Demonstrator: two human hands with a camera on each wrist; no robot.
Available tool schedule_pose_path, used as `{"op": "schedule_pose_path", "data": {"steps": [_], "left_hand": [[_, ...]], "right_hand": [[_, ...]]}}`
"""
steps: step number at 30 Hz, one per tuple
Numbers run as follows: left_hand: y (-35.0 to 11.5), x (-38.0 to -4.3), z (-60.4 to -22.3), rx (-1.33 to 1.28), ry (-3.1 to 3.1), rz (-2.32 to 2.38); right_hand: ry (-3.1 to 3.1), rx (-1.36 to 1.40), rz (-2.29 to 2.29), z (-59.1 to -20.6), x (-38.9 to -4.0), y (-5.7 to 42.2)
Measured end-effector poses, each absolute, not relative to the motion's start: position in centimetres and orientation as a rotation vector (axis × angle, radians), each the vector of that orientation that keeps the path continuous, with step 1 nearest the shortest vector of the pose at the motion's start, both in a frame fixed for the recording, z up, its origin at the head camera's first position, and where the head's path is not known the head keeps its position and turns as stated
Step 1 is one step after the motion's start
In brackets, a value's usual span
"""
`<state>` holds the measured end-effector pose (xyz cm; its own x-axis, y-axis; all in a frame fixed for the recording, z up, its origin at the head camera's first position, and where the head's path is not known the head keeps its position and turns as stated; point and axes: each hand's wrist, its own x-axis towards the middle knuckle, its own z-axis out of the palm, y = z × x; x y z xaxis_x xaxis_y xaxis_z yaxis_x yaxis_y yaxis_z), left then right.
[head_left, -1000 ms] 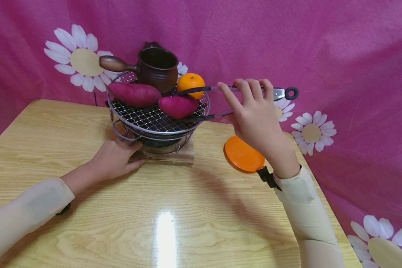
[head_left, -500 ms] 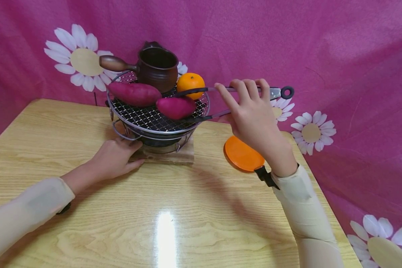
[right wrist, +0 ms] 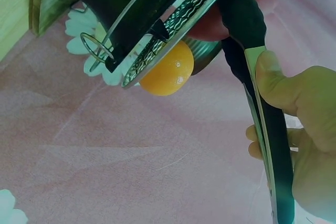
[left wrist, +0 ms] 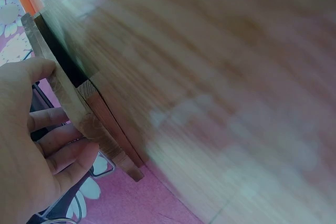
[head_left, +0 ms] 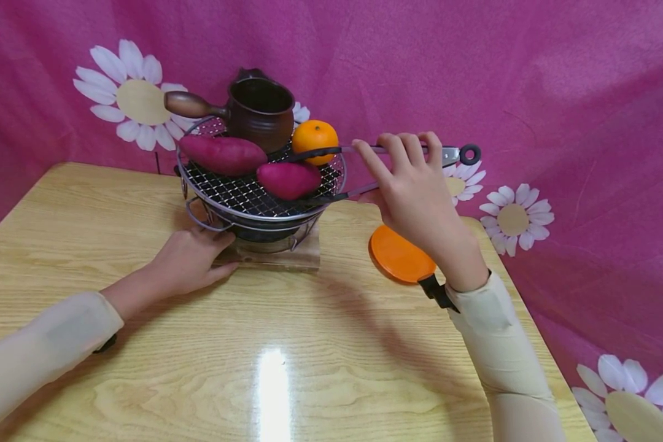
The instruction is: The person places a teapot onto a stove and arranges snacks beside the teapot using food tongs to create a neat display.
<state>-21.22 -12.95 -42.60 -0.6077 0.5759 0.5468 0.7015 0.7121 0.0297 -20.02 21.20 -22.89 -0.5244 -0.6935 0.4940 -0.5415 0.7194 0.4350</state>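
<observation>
My right hand [head_left: 420,181] grips a pair of tongs [head_left: 450,155] from above, thumb under the lower arm. The dark tong tips straddle a short purple sweet potato [head_left: 288,180] on the round wire grill [head_left: 243,199]. A longer sweet potato [head_left: 223,155] lies to its left, and an orange mandarin [head_left: 314,138] sits behind, partly covered by the upper tong arm. In the right wrist view, the thumb presses the tongs [right wrist: 268,108] near the mandarin [right wrist: 168,72]. My left hand [head_left: 185,261] holds the left corner of the wooden board [left wrist: 79,103] under the stove.
A brown clay pot [head_left: 259,120] with a side handle stands at the back of the grill. To the right, an orange plate [head_left: 400,255] lies on the wooden table [head_left: 199,368]. A pink flowered cloth [head_left: 420,61] hangs close behind.
The short sweet potato has shifted slightly left and towards the front, settling on the grill. My right hand and the tongs have moved a little left. The left hand has stayed in place.
</observation>
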Motion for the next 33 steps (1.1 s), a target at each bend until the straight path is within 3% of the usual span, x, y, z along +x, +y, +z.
{"op": "schedule_pose_path", "data": {"steps": [33], "left_hand": [[-13.0, -21.18, -42.5, -0.968, -2.42, -0.306]], "right_hand": [[-2.265, 0.94, -0.2, -23.54, -20.15, 21.08]]}}
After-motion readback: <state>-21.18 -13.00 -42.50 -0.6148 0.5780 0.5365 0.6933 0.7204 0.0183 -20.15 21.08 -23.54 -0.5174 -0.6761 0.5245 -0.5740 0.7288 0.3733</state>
